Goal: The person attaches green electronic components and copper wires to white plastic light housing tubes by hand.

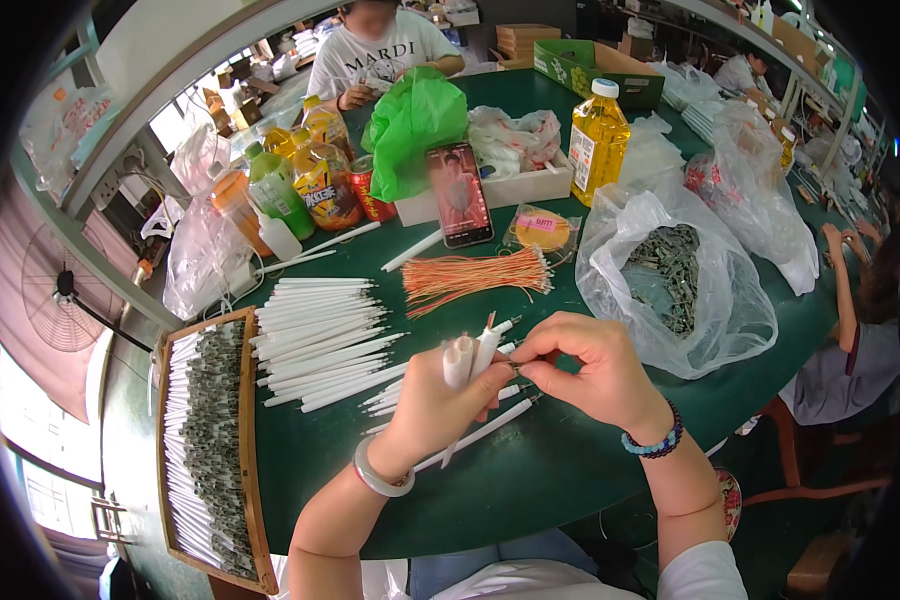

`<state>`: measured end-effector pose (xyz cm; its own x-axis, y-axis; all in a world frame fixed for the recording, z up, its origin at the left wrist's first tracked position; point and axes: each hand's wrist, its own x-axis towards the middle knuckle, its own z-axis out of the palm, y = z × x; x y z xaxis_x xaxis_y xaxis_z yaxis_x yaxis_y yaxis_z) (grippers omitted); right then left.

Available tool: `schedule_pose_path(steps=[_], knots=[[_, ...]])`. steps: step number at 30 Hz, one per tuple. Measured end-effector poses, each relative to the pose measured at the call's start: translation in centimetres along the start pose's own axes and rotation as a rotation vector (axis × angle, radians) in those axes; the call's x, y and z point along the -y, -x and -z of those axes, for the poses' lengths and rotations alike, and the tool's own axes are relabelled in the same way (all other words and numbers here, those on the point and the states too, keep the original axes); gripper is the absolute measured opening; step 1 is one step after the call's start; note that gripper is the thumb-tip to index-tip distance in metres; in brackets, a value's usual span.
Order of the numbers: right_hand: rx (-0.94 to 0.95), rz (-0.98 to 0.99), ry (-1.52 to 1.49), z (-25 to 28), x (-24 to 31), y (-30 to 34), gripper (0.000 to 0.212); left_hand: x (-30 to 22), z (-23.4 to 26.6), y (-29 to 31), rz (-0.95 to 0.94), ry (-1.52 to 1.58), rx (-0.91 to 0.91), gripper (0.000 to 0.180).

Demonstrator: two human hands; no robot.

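Observation:
My left hand is closed round several slim white tubes, which stick up past its fingers. Its thumb and fingertips meet those of my right hand, which pinches a tiny piece too small to make out. More white tubes with thin metal ends lie under and beside my hands. To the left is a large pile of white tubes, laid side by side. A bundle of orange wires rests just beyond my hands. At the right, a clear plastic bag lies open around small metal clips.
At the left edge, a wooden tray holds rows of white tubes with metal ends. Beyond the wires, a phone leans on a white box. Drink bottles and a yellow-liquid bottle stand behind. Another person sits opposite.

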<state>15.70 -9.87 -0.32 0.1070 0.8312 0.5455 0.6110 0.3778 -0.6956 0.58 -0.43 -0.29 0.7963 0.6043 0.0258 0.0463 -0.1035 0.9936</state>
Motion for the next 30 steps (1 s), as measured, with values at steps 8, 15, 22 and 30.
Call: schedule_pose_path(steps=[8,15,22,30], knots=[[0.089,-0.139,-0.007,-0.2,-0.5,0.2,0.01,0.4,0.0,0.0,-0.086,-0.112,-0.021,0.01],[-0.303,-0.362,-0.81,-0.8,-0.9,0.2,0.022,0.3,0.0,-0.1,-0.004,0.145,0.08,0.018],[-0.335,-0.368,-1.037,-1.7,-1.9,0.4,0.021,0.8,0.3,-0.2,-0.016,0.116,0.121,0.019],[-0.307,-0.429,-1.085,-2.1,-1.7,0.5,0.017,0.3,0.1,-0.1,-0.011,0.17,0.108,0.021]])
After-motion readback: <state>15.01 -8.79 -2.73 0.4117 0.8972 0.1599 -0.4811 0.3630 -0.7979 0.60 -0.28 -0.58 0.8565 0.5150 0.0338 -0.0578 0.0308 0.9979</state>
